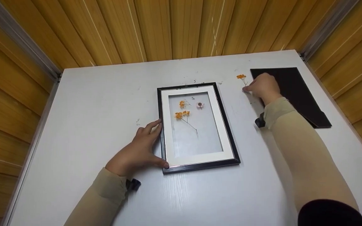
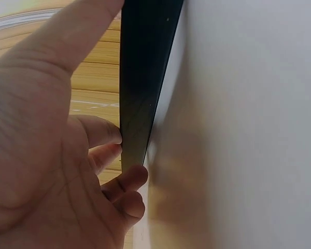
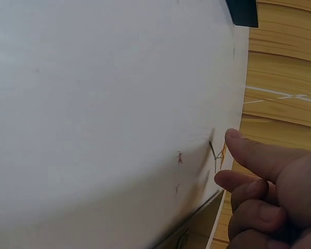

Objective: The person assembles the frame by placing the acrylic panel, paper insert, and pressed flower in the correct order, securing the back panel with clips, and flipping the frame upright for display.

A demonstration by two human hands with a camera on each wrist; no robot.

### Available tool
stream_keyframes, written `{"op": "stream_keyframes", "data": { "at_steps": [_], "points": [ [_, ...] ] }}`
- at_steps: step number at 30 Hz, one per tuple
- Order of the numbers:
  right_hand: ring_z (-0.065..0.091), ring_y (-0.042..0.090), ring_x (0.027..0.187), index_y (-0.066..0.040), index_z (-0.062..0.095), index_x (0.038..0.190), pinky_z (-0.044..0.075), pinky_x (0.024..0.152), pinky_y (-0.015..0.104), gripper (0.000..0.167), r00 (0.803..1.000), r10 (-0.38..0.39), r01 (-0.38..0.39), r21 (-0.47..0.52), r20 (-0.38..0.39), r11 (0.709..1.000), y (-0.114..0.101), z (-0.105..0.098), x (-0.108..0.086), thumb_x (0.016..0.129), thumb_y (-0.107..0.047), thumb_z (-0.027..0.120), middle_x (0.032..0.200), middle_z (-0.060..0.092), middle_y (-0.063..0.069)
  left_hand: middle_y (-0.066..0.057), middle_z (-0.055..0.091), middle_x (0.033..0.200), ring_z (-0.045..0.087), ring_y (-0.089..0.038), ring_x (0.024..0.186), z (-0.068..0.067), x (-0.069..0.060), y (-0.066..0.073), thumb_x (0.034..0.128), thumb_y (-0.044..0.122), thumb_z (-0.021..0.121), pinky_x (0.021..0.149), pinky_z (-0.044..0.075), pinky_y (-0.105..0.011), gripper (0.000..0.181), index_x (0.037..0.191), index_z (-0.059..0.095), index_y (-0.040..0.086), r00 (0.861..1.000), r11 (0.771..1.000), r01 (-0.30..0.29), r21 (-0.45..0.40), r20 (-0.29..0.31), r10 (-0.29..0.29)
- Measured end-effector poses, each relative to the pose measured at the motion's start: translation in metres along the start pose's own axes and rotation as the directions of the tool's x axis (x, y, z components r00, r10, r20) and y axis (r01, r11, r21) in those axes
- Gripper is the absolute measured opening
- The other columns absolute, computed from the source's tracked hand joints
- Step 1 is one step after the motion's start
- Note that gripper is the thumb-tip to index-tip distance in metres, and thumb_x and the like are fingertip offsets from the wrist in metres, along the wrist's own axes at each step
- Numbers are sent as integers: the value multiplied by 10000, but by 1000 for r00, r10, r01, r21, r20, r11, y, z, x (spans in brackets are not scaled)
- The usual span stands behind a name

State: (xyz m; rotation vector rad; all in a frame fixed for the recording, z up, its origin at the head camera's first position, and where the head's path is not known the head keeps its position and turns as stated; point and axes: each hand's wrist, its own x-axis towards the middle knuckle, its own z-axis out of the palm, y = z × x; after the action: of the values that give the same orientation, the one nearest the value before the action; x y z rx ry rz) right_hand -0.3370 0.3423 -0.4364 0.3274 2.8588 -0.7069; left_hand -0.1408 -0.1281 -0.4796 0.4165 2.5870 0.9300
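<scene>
Touching the left edge of a black frame [image 1: 201, 167] on the bench [image 1: 83, 125]: left hand [image 1: 137, 151], fingers wide. Within the white mat [image 1: 220, 125]: orange sprigs [image 1: 178, 115] and one pale, dark-centred flower [image 1: 200, 105]. On bench, right: loose thin-stemmed orange sprig [image 1: 241, 76]; right hand [image 1: 265, 86], thumb and forefinger slightly parted at its stem, contact unclear; dark board [image 1: 294, 91].

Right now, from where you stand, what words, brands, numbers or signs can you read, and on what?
None: I see no readable text on the frame, dark board, table or wooden wall.
The small marks on the table are too small and blurred to identify.
</scene>
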Motion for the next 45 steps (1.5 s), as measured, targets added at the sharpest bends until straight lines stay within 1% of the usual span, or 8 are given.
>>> {"op": "stream_keyframes", "data": {
  "at_steps": [5, 8, 11, 15, 21, 28, 38, 45],
  "points": [
    [722, 440, 1158, 60, 834, 1237, 603, 981, 562, 413, 1000, -31, 31, -54, -2, 998, 4, 3, 2, 1016, -288, 826, 1337, 776, 315, 175, 143, 1899, 259, -273, 1684, -1, 0, 0, 608, 504, 1128, 1339, 422, -555, 1536, 1815, 231, 189, 1000, 1000, -9, 0, 6, 9],
    [721, 441, 1125, 66, 837, 1223, 607, 979, 580, 353, 999, -49, 47, -79, -19, 996, 4, 4, 3, 1015, -216, 791, 1308, 785, 319, 173, 130, 1902, 255, -285, 1682, -1, 0, 0, 614, 502, 1127, 1341, 417, -560, 1539, 1815, 220, 182, 1000, 1000, -17, 2, 9, 17],
    [681, 387, 960, 102, 828, 1178, 604, 825, 509, 312, 998, -42, 39, -92, -39, 995, 3, 5, 4, 1006, -143, 741, 1197, 795, 326, 168, 135, 1902, 259, -292, 1680, -1, 0, 0, 606, 506, 1130, 1341, 417, -559, 1547, 1816, 219, 188, 1000, 1000, -18, 6, 6, 18],
    [618, 348, 807, 144, 797, 1107, 520, 620, 407, 285, 997, -39, 30, -129, -70, 991, -2, 7, 4, 979, -64, 651, 1061, 765, 304, 153, 142, 1904, 271, -297, 1665, -1, 0, 0, 605, 502, 1131, 1338, 421, -551, 1549, 1816, 218, 185, 1000, 1000, -24, 5, 4, 24],
    [619, 340, 790, 158, 776, 1122, 522, 608, 412, 293, 997, -38, 27, -152, -70, 988, -6, 7, 3, 988, -54, 624, 1037, 750, 296, 159, 151, 1901, 267, -289, 1672, 0, 1, -1, 600, 505, 1132, 1342, 420, -556, 1547, 1814, 228, 186, 1000, 1000, -15, 2, -1, 15],
    [639, 357, 904, 149, 757, 1226, 561, 750, 454, 376, 999, 1, -6, -107, -50, 994, -6, 9, 4, 1021, -163, 712, 1120, 742, 277, 175, 148, 1898, 269, -273, 1670, 0, 1, -2, 606, 506, 1130, 1337, 427, -538, 1537, 1814, 233, 191, 1000, 1000, -8, 8, 3, 8],
    [644, 267, 771, 92, 765, 1146, 526, 576, 334, 350, 997, 64, -64, 16, -51, 998, 1, 17, 7, 1004, -227, 749, 951, 685, 161, 174, 130, 1901, 269, -265, 1671, -1, 0, -1, 605, 543, 1119, 1325, 438, -541, 1555, 1816, 204, 208, 1000, 1000, -10, 26, 7, 10],
    [654, 250, 822, 78, 794, 1131, 528, 648, 314, 392, 999, 41, -37, 114, -30, 993, 2, 19, 0, 1016, -295, 752, 927, 726, 108, 196, 125, 1895, 262, -252, 1678, -1, 0, 0, 603, 532, 1123, 1326, 440, -527, 1558, 1818, 199, 220, 1000, 1000, -4, 18, 8, 4]
  ]
}}
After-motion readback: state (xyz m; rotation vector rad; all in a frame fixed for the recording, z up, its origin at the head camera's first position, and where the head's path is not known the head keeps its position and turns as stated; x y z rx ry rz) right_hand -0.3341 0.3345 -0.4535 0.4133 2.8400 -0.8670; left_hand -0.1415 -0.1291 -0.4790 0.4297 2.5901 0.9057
